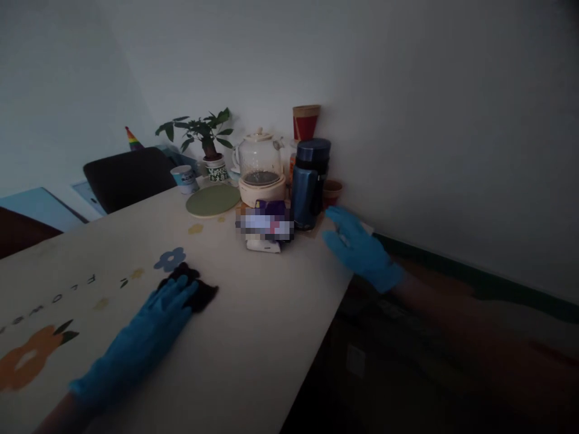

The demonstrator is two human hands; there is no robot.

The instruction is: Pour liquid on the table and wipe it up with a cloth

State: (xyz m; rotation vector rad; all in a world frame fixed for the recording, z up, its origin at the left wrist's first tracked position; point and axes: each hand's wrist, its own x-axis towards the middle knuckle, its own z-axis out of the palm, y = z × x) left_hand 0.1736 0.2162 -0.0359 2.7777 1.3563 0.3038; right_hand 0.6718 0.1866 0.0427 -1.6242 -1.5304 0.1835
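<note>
Blue gloves on both hands, dim room, cream bench [253, 337] with flower prints and lettering on it. The left hand [149, 328] lies flat with fingers stretched out, pressing down on a dark cloth [199, 288] that sits on the bench just beside a printed blue flower [169, 259]. The right hand [359, 247] is open and holds nothing; it rests at the far right edge of the bench, close to the wall.

How far along? Hard to call in this light. I can't see any spill or streaks, so I'd guess the wiping is somewhere in the middle: the cloth sits around the centre of the bench, with plenty of surface on every side of it.

What crowds things is the back corner. A blue thermos [310, 184] stands just left of the right hand, with a glass kettle [261, 169] on its base beside it, a red paper cup [306, 122] behind, and a small brown cup [332, 193] tucked by the wall. A purple packet [266, 224] lies in front of the kettle. Further left: a green round mat [212, 200], a potted plant [208, 144] and a white mug [184, 178]. A dark chair back [129, 175] stands at the far side. That cluster would block any pass into the corner.
</note>
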